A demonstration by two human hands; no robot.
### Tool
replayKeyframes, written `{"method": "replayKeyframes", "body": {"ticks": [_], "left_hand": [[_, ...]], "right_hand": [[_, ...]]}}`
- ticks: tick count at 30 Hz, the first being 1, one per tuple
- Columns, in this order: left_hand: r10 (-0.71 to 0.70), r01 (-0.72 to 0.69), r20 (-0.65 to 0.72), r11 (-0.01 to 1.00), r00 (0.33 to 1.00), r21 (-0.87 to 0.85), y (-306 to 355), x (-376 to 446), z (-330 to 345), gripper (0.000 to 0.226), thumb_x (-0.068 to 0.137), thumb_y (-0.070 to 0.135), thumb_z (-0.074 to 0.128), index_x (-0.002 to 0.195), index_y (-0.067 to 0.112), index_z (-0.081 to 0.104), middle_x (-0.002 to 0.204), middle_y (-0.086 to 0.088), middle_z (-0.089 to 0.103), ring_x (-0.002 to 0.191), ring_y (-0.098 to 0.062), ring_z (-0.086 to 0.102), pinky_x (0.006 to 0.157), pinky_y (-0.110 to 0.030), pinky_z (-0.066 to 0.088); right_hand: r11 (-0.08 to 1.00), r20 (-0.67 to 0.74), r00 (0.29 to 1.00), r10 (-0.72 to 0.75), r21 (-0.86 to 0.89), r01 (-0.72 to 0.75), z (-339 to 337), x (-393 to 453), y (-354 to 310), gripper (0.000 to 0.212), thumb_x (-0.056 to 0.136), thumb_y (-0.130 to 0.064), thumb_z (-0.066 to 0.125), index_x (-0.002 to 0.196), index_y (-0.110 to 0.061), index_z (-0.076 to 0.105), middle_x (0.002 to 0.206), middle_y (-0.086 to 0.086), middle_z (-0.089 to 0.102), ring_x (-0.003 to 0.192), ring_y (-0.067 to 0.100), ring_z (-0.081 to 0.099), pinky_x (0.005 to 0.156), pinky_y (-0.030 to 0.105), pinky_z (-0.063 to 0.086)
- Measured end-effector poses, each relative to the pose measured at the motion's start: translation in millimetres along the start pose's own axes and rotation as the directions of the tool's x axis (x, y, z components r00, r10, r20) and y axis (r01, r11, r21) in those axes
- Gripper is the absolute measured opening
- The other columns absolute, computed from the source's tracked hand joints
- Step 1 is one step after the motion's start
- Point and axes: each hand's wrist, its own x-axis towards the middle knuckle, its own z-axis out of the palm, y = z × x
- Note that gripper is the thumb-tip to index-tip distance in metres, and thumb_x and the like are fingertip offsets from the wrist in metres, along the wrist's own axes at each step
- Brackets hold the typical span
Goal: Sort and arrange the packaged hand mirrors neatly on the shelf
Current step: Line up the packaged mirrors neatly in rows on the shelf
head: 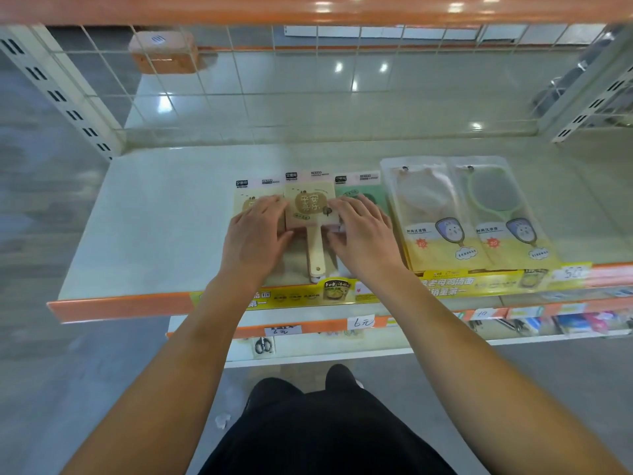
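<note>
Where the white shelf [154, 217] meets its orange edge, handwritten price tags [360, 322] below read "6元". A beige packaged hand mirror [310, 204], printed with brown Chinese characters, lies flat between both hands. The left hand [255, 231] and right hand [363, 231] rest on neighbouring packs, fingers straight, thumbs touching its handle [315, 252].

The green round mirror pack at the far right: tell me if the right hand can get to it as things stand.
Probably yes. The right hand rests just left of the green round mirror pack; only the flat pink pack lies between.
</note>
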Motion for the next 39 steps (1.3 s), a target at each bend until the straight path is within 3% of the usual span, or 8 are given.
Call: {"method": "replayKeyframes", "body": {"ticks": [7, 19, 26, 29, 35, 39], "left_hand": [[0.036, -0.037, 0.024, 0.999, 0.999, 0.033, -13.7, -0.1, -3.9, 0.059, 0.081, 0.03, 0.073, 0.134, 0.015, 0.051, 0.142, 0.002, 0.047, 0.131, -0.018, 0.044, 0.106, -0.04, 0.034], [0.04, -0.039, -0.029, 0.999, 0.999, 0.004, -12.8, -0.6, -3.6, 0.052, 0.083, 0.039, 0.069, 0.13, 0.018, 0.058, 0.142, 0.004, 0.048, 0.133, -0.017, 0.04, 0.105, -0.041, 0.031], [0.048, -0.047, -0.033, 0.999, 0.998, 0.015, -9.3, 4.9, -2.9, 0.051, 0.084, 0.044, 0.067, 0.128, 0.019, 0.059, 0.141, 0.003, 0.049, 0.131, -0.017, 0.042, 0.104, -0.041, 0.033], [0.063, -0.063, -0.045, 0.998, 0.997, -0.012, -8.3, 6.9, -6.7, 0.055, 0.087, 0.051, 0.06, 0.131, 0.019, 0.056, 0.142, 0.004, 0.048, 0.133, -0.014, 0.041, 0.105, -0.04, 0.031], [0.101, -0.101, -0.062, 0.995, 0.993, 0.006, -4.3, 36.4, -9.9, 0.042, 0.097, 0.039, 0.047, 0.133, 0.017, 0.051, 0.139, -0.001, 0.051, 0.129, -0.019, 0.044, 0.103, -0.042, 0.031], [0.09, -0.089, -0.003, 0.993, 0.996, 0.073, -3.5, 63.1, -5.3, 0.045, 0.099, 0.038, 0.039, 0.138, 0.016, 0.045, 0.142, -0.003, 0.048, 0.134, -0.02, 0.039, 0.105, -0.043, 0.03]], "right_hand": [[0.999, 0.059, 0.998, -0.009, -0.036, 0.011, -10.2, 6.2, 2.7, 0.063, 0.087, -0.028, 0.062, 0.145, -0.022, 0.038, 0.151, -0.005, 0.037, 0.144, 0.02, 0.022, 0.12, 0.039, 0.016], [0.997, -0.026, 0.997, -0.072, -0.015, 0.072, -5.0, 5.8, 3.7, 0.042, 0.093, -0.031, 0.061, 0.133, -0.021, 0.055, 0.142, -0.001, 0.048, 0.139, 0.021, 0.033, 0.114, 0.039, 0.023], [0.999, 0.013, 0.999, -0.046, -0.015, 0.047, -7.5, 6.2, 3.0, 0.042, 0.094, -0.029, 0.059, 0.135, -0.026, 0.053, 0.145, -0.001, 0.044, 0.141, 0.021, 0.028, 0.115, 0.038, 0.02], [0.999, 0.02, 0.999, -0.04, 0.017, 0.039, -12.9, 10.8, 5.2, 0.042, 0.093, -0.024, 0.055, 0.136, -0.024, 0.052, 0.146, -0.003, 0.043, 0.14, 0.019, 0.029, 0.115, 0.037, 0.021], [0.997, -0.025, 0.997, -0.077, -0.015, 0.077, -14.2, 46.1, 6.6, 0.037, 0.101, -0.028, 0.043, 0.136, -0.019, 0.051, 0.141, -0.003, 0.051, 0.135, 0.018, 0.04, 0.111, 0.036, 0.028], [0.992, 0.079, 0.99, -0.117, -0.043, 0.121, -12.0, 70.7, 2.7, 0.045, 0.101, -0.033, 0.042, 0.144, -0.019, 0.042, 0.149, 0.0, 0.044, 0.143, 0.023, 0.028, 0.117, 0.04, 0.019]]}}
